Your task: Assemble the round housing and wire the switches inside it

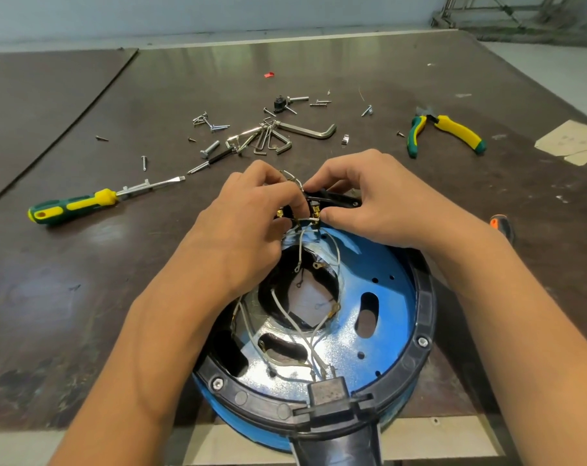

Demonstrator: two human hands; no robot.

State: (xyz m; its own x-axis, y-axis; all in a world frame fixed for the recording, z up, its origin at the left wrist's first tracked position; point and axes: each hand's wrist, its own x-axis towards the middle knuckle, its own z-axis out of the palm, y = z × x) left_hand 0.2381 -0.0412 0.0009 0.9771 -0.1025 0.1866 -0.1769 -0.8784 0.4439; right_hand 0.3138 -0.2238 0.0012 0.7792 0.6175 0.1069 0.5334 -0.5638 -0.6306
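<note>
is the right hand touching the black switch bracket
Touching. Head view shows the right hand pinching the black switch bracket at the far rim of the blue housing.

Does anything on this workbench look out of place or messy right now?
Loose screws lie scattered among the hex keys on the table. Inside the blue housing, several white wires end in free ring terminals, unconnected, while the left hand and right hand grip the switch block.

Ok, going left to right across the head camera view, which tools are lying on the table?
Green and yellow screwdriver → bunch of hex keys → green and yellow pliers.
</note>
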